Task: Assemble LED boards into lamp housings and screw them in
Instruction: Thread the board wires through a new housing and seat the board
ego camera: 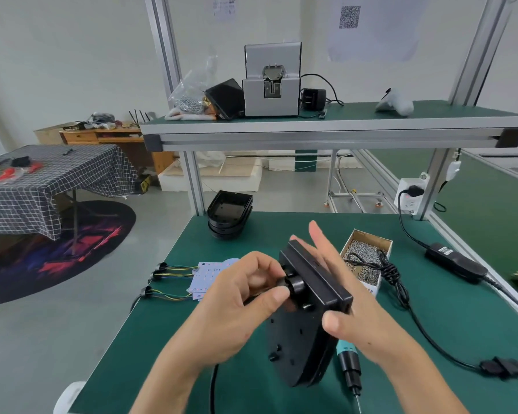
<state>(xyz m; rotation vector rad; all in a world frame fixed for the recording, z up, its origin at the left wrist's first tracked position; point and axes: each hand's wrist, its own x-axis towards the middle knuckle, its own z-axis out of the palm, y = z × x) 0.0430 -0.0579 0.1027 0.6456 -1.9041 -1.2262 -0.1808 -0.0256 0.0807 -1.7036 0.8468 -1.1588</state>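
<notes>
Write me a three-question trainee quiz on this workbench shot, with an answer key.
1. True or false: the electric screwdriver is in the person's right hand.
2. Which container holds the loose screws? A) the cardboard box right of the held lamp housing; B) a red bin beside the LED boards.
3. Fill in: the left hand pinches a round black ______ on the back of the housing.

Key
1. False: it lies on the green mat, partly behind the housing. The right hand supports the housing with its fingers spread.
2. A.
3. Fitting, or knob; its exact type is unclear.
</notes>
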